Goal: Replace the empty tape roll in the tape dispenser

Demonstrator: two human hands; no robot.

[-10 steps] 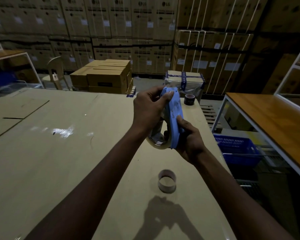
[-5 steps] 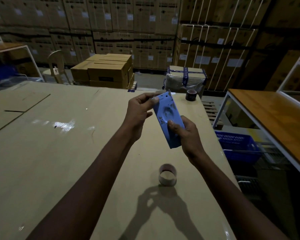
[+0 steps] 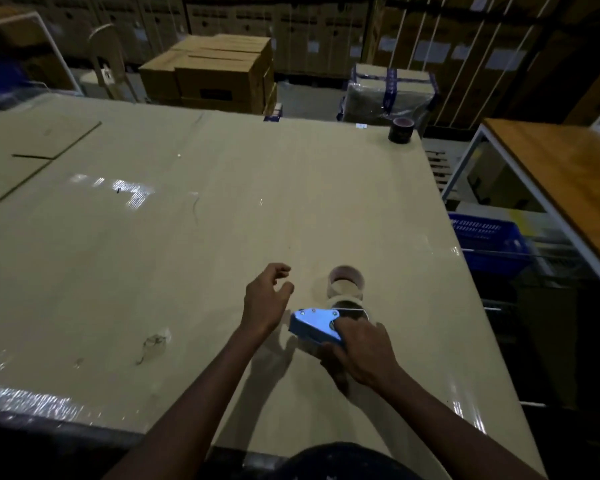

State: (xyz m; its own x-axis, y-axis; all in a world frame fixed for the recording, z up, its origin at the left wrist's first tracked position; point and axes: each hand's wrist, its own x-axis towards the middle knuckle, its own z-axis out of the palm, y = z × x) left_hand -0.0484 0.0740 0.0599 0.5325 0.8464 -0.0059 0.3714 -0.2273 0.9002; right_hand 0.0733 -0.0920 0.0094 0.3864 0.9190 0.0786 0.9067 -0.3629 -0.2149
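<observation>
Cardboard-covered table: right hand grips the blue tape dispenser, left hand loosely spread beside the empty core.

Dispenser's rear hidden under right hand

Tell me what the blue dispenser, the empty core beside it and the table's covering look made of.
Blue dispenser: probably painted metal; smooth sheen, small rivets. Empty core: likely cardboard; dull brown ring, thin wall. Table covering: cardboard sheets under glossy clear film or tape, judging by seams and glare streaks.
</observation>
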